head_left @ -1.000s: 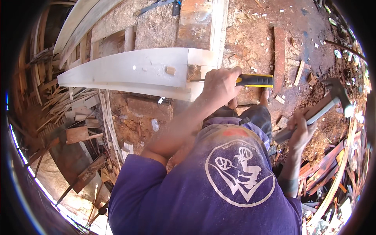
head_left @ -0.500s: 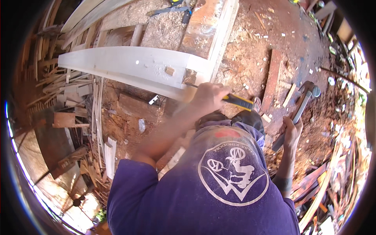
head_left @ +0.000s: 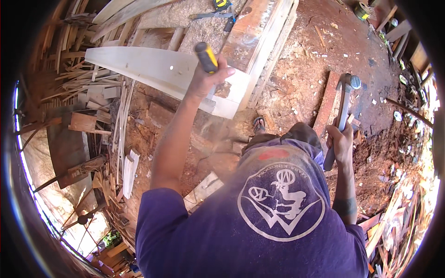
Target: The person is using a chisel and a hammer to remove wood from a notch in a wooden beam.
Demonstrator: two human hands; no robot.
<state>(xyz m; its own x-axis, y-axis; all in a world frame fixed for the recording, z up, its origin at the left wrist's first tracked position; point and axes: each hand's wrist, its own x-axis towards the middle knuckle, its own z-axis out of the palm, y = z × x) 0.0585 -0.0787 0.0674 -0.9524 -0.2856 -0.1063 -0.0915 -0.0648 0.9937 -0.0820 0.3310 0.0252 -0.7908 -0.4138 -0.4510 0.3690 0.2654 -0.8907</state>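
My left hand [head_left: 204,82] is closed around a chisel [head_left: 207,57] with a black and yellow handle. The handle stands upward, and the blade is mostly hidden below my fingers. Under this hand lies a long pale timber [head_left: 143,64], with a rough cut recess [head_left: 224,89] near its right end. I cannot tell whether the blade touches the wood. Out to the right, my right hand [head_left: 340,141] grips a claw hammer [head_left: 345,99] by its dark lower handle. Its metal head points away from me, well apart from the timber.
Beyond the timber's right end run thick boards [head_left: 259,39]. A tape measure [head_left: 221,4] and a square [head_left: 211,16] lie at the far side. Offcuts [head_left: 83,123] are heaped left. A reddish plank [head_left: 327,102] lies on the chip-strewn ground, near my sandalled foot [head_left: 259,124].
My left hand has moved left and turned the chisel from lying sideways to handle-up. A loose chip on the timber no longer shows. The hammer has shifted slightly left and farther away.
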